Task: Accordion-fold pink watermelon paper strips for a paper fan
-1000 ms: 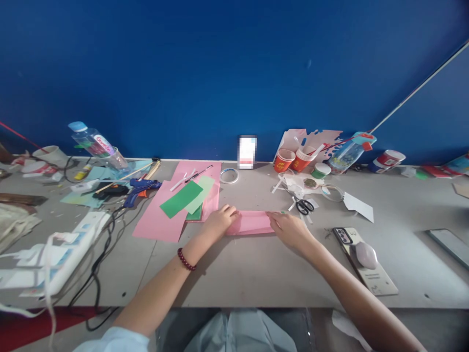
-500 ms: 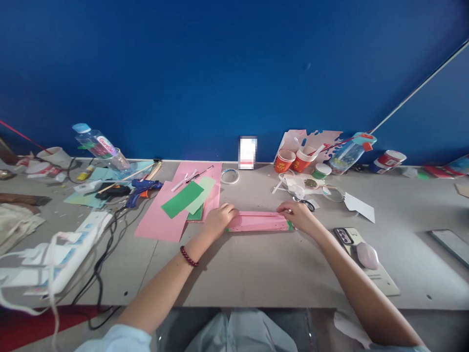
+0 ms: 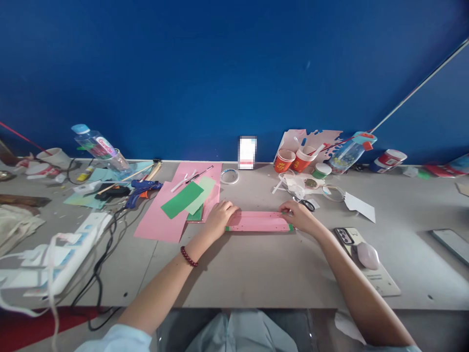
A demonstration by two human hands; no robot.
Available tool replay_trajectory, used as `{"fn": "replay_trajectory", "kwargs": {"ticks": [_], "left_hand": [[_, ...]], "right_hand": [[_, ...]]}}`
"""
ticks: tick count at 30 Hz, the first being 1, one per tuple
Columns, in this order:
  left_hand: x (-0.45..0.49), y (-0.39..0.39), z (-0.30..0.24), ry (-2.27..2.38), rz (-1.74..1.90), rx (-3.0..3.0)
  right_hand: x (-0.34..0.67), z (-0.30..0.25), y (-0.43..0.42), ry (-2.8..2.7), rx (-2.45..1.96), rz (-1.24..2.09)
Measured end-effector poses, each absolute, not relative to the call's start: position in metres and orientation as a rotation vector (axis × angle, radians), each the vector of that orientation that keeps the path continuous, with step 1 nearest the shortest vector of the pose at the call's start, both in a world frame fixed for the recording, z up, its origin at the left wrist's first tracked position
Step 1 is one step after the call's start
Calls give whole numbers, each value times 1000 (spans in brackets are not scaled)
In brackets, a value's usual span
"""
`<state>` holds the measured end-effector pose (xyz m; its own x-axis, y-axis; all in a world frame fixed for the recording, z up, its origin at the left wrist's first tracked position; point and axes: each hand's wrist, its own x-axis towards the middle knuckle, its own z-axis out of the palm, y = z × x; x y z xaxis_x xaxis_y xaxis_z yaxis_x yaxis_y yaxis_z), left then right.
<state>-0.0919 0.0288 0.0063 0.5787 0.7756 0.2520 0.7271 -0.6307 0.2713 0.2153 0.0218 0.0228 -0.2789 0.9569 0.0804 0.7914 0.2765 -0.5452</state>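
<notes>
A long folded pink paper strip (image 3: 258,221) with green edging and small dots lies flat on the grey table (image 3: 256,274) in front of me. My left hand (image 3: 219,219), with a red bead bracelet at the wrist, grips the strip's left end with curled fingers. The strip's right end is pinched by my right hand (image 3: 299,215). Both hands press the paper down on the tabletop.
Pink sheets (image 3: 164,215) with green paper pieces (image 3: 181,199) lie to the left, next to a blue glue gun (image 3: 141,188) and a power strip (image 3: 62,254) with cables. Scissors (image 3: 306,204), red paper cups (image 3: 293,160), a tape ring (image 3: 229,175) and a phone (image 3: 361,254) lie right.
The pink paper went from a shorter, wider folded shape to a long narrow strip. My right hand slid rightward to its far end; my left hand stayed at the left end.
</notes>
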Motion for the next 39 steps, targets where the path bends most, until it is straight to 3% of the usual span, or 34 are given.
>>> {"fn": "replay_trajectory", "kwargs": {"ticks": [12,22,39], "left_hand": [[-89,30,15,1144,601,2545],[-92,27,17,1137,529,2668],[-91,3,29,1161,17,3019]], "right_hand": [[215,24,14,-2255,-1484,583],[213,12,1,-2452,-1483,90],[213,7,-27,-2503,-1333,-70]]}}
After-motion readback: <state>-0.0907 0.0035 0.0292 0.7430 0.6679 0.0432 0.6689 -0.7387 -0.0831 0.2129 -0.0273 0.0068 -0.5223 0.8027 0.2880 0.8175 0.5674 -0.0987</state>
